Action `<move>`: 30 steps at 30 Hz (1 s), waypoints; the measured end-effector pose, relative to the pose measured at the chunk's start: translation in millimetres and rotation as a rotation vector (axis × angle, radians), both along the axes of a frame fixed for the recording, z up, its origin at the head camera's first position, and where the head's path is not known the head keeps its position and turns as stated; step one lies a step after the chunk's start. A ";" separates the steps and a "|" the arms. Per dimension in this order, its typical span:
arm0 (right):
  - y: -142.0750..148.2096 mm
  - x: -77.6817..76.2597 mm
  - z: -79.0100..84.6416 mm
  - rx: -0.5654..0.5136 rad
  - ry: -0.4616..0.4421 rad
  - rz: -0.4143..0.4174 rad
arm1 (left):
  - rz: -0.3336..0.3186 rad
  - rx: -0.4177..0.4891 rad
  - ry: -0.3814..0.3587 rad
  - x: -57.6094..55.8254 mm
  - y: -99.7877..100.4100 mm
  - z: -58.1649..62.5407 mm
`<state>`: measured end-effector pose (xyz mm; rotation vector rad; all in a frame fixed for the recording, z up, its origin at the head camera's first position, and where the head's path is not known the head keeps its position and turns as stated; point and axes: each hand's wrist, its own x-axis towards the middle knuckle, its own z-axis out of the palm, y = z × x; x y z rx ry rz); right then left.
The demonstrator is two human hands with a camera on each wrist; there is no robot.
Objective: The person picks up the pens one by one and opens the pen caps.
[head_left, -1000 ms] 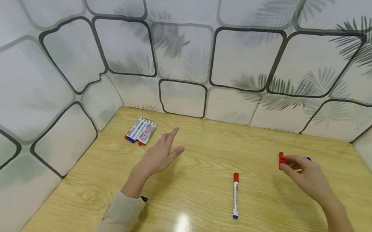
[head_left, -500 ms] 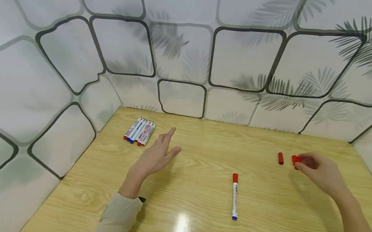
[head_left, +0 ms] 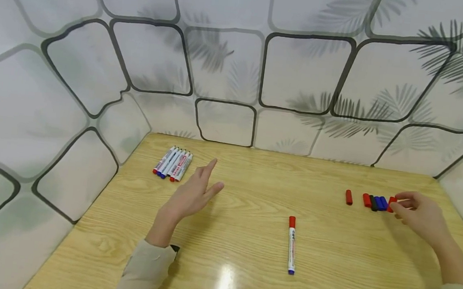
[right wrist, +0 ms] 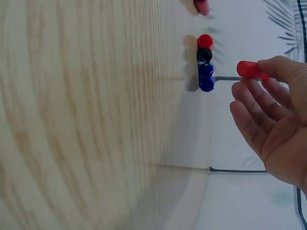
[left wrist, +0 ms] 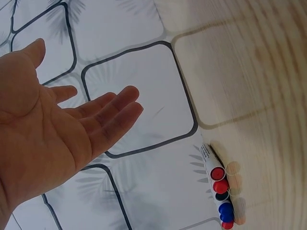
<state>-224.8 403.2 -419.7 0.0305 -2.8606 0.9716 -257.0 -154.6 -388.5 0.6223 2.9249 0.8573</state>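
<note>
My right hand (head_left: 423,216) pinches a red marker cap (head_left: 392,204) between thumb and fingertips. In the right wrist view, this red cap (right wrist: 248,69) is held away from the row of caps. That row, just left of the hand, has a red cap (head_left: 366,200), a black cap (head_left: 374,203) and two blue caps (head_left: 380,203) side by side. Apart to their left is another red cap (head_left: 348,197). My left hand (head_left: 191,192) holds nothing; its fingers are extended over the table, nearest to a row of uncapped markers (head_left: 175,162).
A white marker (head_left: 292,248) with a red cap and a blue end lies on the wooden table (head_left: 252,188) between the hands. A patterned curtain (head_left: 230,70) rises behind the table and along both sides.
My right hand has moved right along the caps with a red cap in its grip, uncovering the red, black and blue caps behind it. My left hand stays nearly still.
</note>
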 end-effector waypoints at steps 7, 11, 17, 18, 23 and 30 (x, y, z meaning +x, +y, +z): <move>12.2 -4.8 -2.4 -0.008 -0.013 0.010 | 0.002 -0.005 -0.012 -1.3 -2.2 -0.6; 14.3 -5.4 -2.8 -0.001 -0.013 0.010 | 0.002 -0.009 -0.014 -1.2 -2.7 -0.9; 16.3 -5.9 -2.2 0.005 -0.032 -0.039 | -0.004 0.001 -0.010 -0.1 -2.6 1.8; 16.9 -5.8 -2.0 0.006 -0.037 -0.050 | -0.007 0.002 -0.009 0.0 -2.6 2.2; 21.9 -5.6 -1.6 0.017 -0.077 -0.101 | -0.007 -0.007 -0.005 -0.1 -2.8 3.4; 26.2 -7.9 -6.8 0.081 -0.071 -0.150 | -0.006 -0.013 -0.013 -0.5 -3.0 5.0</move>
